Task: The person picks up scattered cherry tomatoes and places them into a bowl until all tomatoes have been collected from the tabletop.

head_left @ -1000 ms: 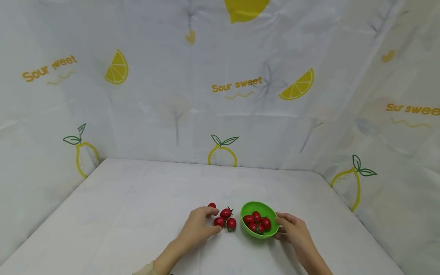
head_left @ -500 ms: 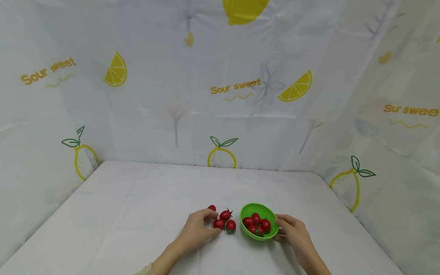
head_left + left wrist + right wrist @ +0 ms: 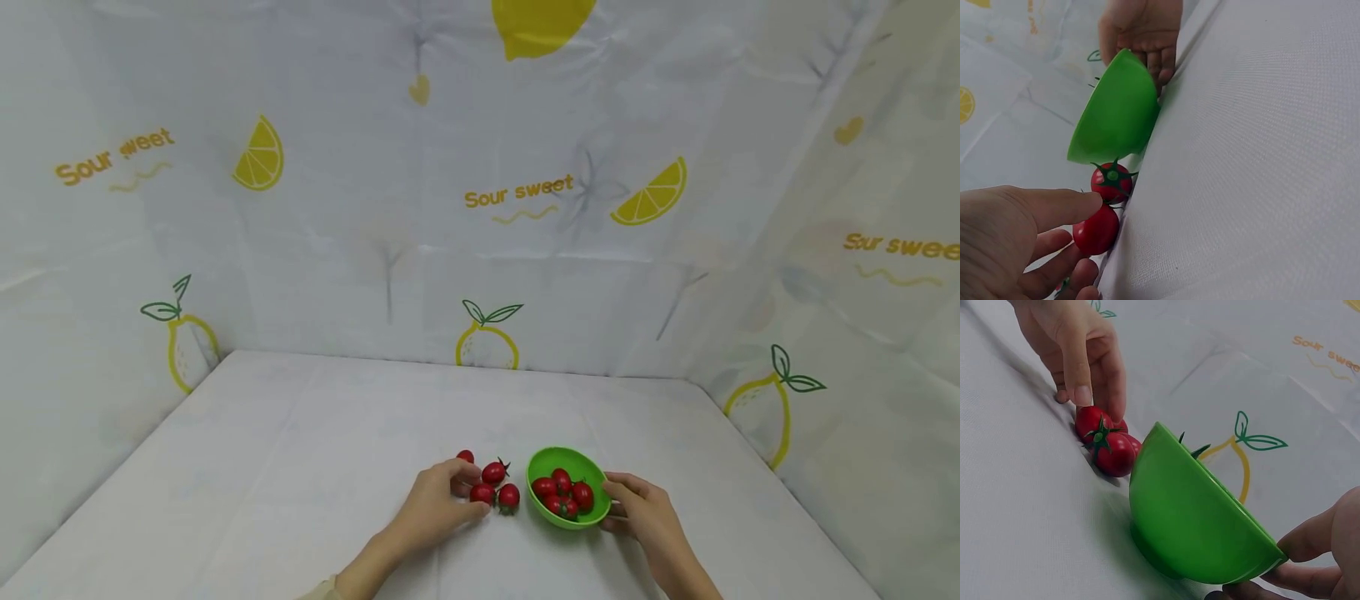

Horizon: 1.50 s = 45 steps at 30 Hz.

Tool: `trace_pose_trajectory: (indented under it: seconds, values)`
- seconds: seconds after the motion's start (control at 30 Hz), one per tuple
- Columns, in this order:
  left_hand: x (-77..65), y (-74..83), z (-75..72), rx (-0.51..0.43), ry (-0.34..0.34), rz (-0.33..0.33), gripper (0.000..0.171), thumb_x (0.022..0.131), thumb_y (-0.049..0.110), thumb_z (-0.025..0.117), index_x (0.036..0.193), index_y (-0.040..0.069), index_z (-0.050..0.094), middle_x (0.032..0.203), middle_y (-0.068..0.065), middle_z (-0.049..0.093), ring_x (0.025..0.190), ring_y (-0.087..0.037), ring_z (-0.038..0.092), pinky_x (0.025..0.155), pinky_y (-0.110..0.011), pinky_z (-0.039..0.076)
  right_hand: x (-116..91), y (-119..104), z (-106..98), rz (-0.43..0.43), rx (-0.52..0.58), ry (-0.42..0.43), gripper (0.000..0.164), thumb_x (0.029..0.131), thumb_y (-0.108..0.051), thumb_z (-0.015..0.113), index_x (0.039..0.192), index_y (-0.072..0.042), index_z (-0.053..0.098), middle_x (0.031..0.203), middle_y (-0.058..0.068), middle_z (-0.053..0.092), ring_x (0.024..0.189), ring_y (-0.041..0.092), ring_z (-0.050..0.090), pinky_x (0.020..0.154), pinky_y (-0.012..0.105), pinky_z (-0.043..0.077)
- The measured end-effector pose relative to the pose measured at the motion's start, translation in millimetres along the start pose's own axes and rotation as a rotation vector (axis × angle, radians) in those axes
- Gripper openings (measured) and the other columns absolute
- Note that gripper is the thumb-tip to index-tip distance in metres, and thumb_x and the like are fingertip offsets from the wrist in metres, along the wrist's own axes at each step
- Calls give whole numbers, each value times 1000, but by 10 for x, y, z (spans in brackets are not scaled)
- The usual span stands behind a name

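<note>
My left hand (image 3: 441, 507) is at a small group of red cherry tomatoes on the white table. Its thumb and fingers pinch the nearest cherry tomato (image 3: 1096, 230), which still lies on the cloth. Touching that one is another cherry tomato (image 3: 1112, 182) with a green star-shaped calyx. Two more lie just behind, a cherry tomato (image 3: 494, 472) and one partly hidden by the fingers (image 3: 466, 456). To the right sits a green bowl (image 3: 564, 457) with several cherry tomatoes (image 3: 562, 481) inside. My right hand (image 3: 643, 510) holds the bowl's right side, thumb at the rim and fingers lower down.
A white cloth covers the table (image 3: 315, 442). Behind and at both sides hangs a white curtain (image 3: 337, 250) printed with lemons and lettering. The bowl stands close to the right of the loose tomatoes.
The head view shifts slightly. My left fingers draw a little closer around the nearest cherry tomato. My right hand, the bowl and the other tomatoes keep their places.
</note>
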<state>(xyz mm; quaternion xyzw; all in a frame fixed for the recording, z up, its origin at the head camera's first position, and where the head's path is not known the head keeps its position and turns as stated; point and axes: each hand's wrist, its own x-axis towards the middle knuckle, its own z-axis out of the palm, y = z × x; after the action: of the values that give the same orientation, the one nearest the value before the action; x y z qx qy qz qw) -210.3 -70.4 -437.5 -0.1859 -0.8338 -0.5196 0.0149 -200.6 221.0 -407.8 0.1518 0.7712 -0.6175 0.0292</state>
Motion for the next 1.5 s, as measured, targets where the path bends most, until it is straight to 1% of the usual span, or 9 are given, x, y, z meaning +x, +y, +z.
trace_pose_trajectory:
  seconds: [0.17, 0.33, 0.63, 0.83, 1.0, 1.23, 1.5]
  values:
    - [0, -17, 14, 3, -11, -1, 37, 77, 17, 83, 109, 5, 68, 99, 3, 65, 88, -16, 60, 77, -30, 49, -1, -4, 3, 6, -12, 0, 43, 98, -16, 55, 132, 11, 51, 114, 18, 62, 83, 19, 64, 74, 36, 56]
    - [-14, -14, 16, 21, 1, -3, 36, 76, 17, 83, 108, 6, 69, 96, 4, 64, 85, -16, 57, 74, -28, 48, -3, -9, 10, 6, -8, -4, 43, 98, -15, 55, 132, 11, 51, 114, 19, 62, 84, 20, 64, 74, 36, 56]
    - [-37, -28, 69, 29, 65, 1, 33, 76, 15, 82, 106, 6, 70, 91, 3, 63, 82, -16, 56, 69, -27, 46, 12, -13, 10, 19, -14, -3, 42, 98, -16, 54, 132, 10, 51, 117, 20, 60, 83, 19, 64, 75, 36, 56]
    - [-51, -26, 107, 35, 83, 6, 30, 76, 15, 82, 103, 9, 72, 87, 4, 60, 81, -16, 53, 67, -27, 44, 17, -16, 13, 40, -22, 2, 43, 98, -16, 54, 133, 10, 49, 117, 21, 60, 83, 19, 63, 75, 36, 55]
    - [-51, -12, 119, 56, 75, 1, 28, 77, 17, 82, 102, 10, 72, 87, 5, 60, 81, -16, 53, 68, -27, 44, 17, -9, 10, 36, -18, 2, 43, 98, -15, 54, 132, 10, 50, 115, 20, 61, 82, 19, 64, 75, 36, 56]
    - [-34, -12, 105, 52, 53, -10, 23, 83, 24, 78, 102, 12, 71, 84, 10, 63, 81, -15, 55, 69, -27, 47, 11, -6, 14, 20, -14, -2, 42, 98, -16, 54, 131, 11, 51, 114, 19, 62, 82, 19, 64, 74, 36, 56]
    - [-22, 18, 102, 54, 51, -20, 24, 82, 24, 79, 100, 11, 71, 83, 10, 64, 81, -16, 56, 68, -27, 47, 4, -9, 12, 4, -8, 2, 42, 98, -15, 54, 132, 11, 50, 115, 20, 61, 82, 19, 64, 74, 36, 56]
